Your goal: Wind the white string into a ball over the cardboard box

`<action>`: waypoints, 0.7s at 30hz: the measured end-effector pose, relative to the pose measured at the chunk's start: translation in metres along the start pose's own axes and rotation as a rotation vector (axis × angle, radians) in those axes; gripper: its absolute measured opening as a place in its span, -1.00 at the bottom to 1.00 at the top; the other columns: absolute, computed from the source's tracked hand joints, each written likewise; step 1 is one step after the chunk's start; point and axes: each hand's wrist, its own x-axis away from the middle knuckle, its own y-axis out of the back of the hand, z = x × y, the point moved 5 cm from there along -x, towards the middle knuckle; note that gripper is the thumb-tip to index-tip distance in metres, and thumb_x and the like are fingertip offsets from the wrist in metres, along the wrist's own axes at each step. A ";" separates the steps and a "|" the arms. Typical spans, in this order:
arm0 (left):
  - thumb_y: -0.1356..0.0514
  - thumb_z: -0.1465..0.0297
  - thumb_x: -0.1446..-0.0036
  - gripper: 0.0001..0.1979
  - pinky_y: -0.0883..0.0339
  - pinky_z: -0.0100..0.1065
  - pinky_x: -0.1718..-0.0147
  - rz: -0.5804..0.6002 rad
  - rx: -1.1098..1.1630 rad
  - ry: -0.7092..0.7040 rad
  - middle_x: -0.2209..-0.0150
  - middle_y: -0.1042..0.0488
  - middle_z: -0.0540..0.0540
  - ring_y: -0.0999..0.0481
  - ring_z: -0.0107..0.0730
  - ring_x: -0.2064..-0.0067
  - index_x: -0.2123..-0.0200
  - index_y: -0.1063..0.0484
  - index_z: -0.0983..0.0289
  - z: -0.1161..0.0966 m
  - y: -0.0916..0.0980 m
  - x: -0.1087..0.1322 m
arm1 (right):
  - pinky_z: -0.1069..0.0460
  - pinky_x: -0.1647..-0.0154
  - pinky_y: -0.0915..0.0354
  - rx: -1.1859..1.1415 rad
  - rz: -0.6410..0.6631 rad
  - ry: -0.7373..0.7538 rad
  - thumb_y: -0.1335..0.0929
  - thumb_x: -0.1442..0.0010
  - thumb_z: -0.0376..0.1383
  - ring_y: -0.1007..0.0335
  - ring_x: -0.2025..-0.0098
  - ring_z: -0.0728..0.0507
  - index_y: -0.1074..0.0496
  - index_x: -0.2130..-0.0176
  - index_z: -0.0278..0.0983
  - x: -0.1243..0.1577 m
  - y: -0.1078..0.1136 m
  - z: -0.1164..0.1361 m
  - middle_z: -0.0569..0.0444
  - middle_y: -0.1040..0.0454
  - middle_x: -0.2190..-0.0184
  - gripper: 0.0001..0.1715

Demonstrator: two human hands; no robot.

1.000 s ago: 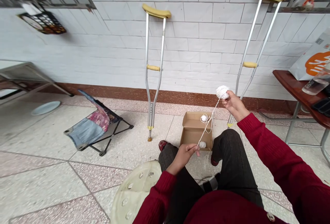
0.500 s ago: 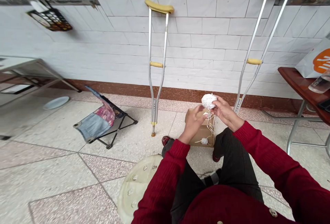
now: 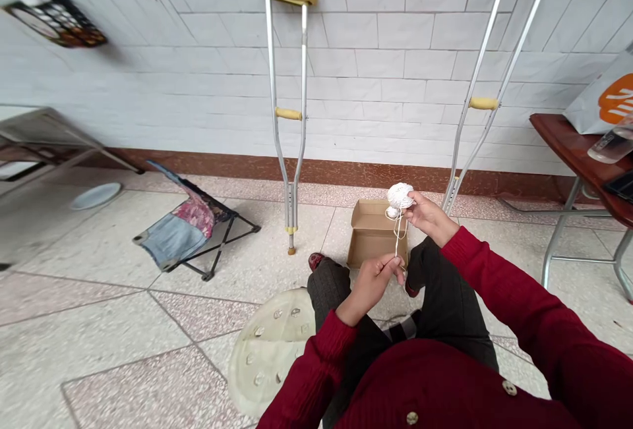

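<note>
A ball of white yarn (image 3: 400, 196) is pinched in my right hand (image 3: 426, 212), above the far part of the box. Just under it hangs a smaller white yarn bundle (image 3: 392, 212). Strands of yarn (image 3: 397, 238) run down from there to my left hand (image 3: 374, 281), whose thumb and fingers are closed on them, lower and nearer to me. An open cardboard box (image 3: 368, 244) lies on the floor between my feet, its lid folded back toward the wall. My left hand and the yarn cover part of the box.
Two crutches, a left one (image 3: 291, 116) and a right one (image 3: 482, 103), lean on the tiled wall. A folding chair (image 3: 178, 238) and a round plastic stool (image 3: 267, 350) stand to my left. The red-brown table (image 3: 558, 136) at right holds a bag and a clear cup (image 3: 610, 144).
My left hand has moved down and toward me from beside the ball, drawing yarn strands straight. The small yarn ball seen inside the box earlier no longer shows there. The view has shifted slightly.
</note>
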 end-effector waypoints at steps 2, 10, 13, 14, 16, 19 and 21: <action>0.02 0.13 -0.31 -0.59 -0.32 -0.35 0.24 -0.011 -0.005 0.034 0.54 -0.54 0.02 -0.50 -0.35 0.43 0.29 -0.49 0.27 0.023 0.001 -0.007 | 0.19 0.76 0.04 0.035 0.091 -0.038 -0.35 -0.01 -0.36 -0.17 0.65 0.07 -0.35 0.35 -0.29 0.014 -0.010 -0.005 0.12 -0.42 0.56 -0.88; -0.08 0.25 -0.25 -0.66 -0.21 -0.34 0.28 -0.104 -0.548 -0.124 0.45 -0.55 0.13 -0.47 -0.24 0.36 0.43 -0.55 0.27 0.020 0.057 -0.058 | 0.19 0.76 0.29 0.484 0.353 -0.334 -0.33 0.14 -0.33 -0.02 0.73 0.11 -0.42 0.28 -0.30 0.090 -0.005 -0.053 0.22 -0.30 0.66 -0.68; -0.10 0.28 -0.24 -0.71 -0.21 -0.31 0.20 -0.112 -0.738 -0.183 0.42 -0.54 0.16 -0.47 -0.19 0.29 0.38 -0.57 0.25 -0.006 0.074 -0.075 | 0.19 0.75 0.27 0.577 0.259 -0.251 -0.33 0.12 -0.31 -0.03 0.72 0.11 -0.44 0.26 -0.29 0.083 0.015 -0.062 0.23 -0.29 0.66 -0.67; -0.11 0.30 -0.23 -0.73 -0.21 -0.30 0.20 -0.124 -0.793 -0.176 0.44 -0.53 0.17 -0.47 -0.17 0.29 0.40 -0.56 0.25 -0.013 0.078 -0.079 | 0.19 0.74 0.24 0.598 0.221 -0.202 -0.34 0.10 -0.30 -0.03 0.72 0.10 -0.44 0.26 -0.28 0.077 0.021 -0.064 0.24 -0.29 0.65 -0.68; -0.13 0.33 -0.20 -0.75 -0.19 -0.30 0.23 -0.141 -0.868 -0.147 0.48 -0.50 0.17 -0.47 -0.15 0.30 0.46 -0.54 0.25 -0.025 0.081 -0.086 | 0.19 0.73 0.18 0.648 0.164 -0.100 -0.36 0.09 -0.30 -0.04 0.70 0.10 -0.44 0.26 -0.27 0.061 0.029 -0.066 0.26 -0.28 0.65 -0.70; -0.16 0.37 -0.16 -0.77 -0.17 -0.32 0.28 -0.139 -0.856 -0.129 0.52 -0.48 0.14 -0.47 -0.19 0.35 0.50 -0.51 0.25 -0.038 0.073 -0.087 | 0.20 0.71 0.09 0.678 0.052 0.035 -0.39 0.10 -0.31 -0.09 0.67 0.09 -0.41 0.24 -0.24 0.034 0.037 -0.063 0.30 -0.28 0.64 -0.68; -0.15 0.37 -0.17 -0.77 -0.16 -0.34 0.33 -0.099 -0.776 -0.118 0.54 -0.48 0.09 -0.45 -0.26 0.40 0.49 -0.51 0.26 -0.041 0.062 -0.083 | 0.20 0.71 0.08 0.612 -0.042 0.077 -0.38 0.09 -0.31 -0.11 0.67 0.08 -0.39 0.20 -0.23 0.017 0.038 -0.057 0.30 -0.30 0.63 -0.63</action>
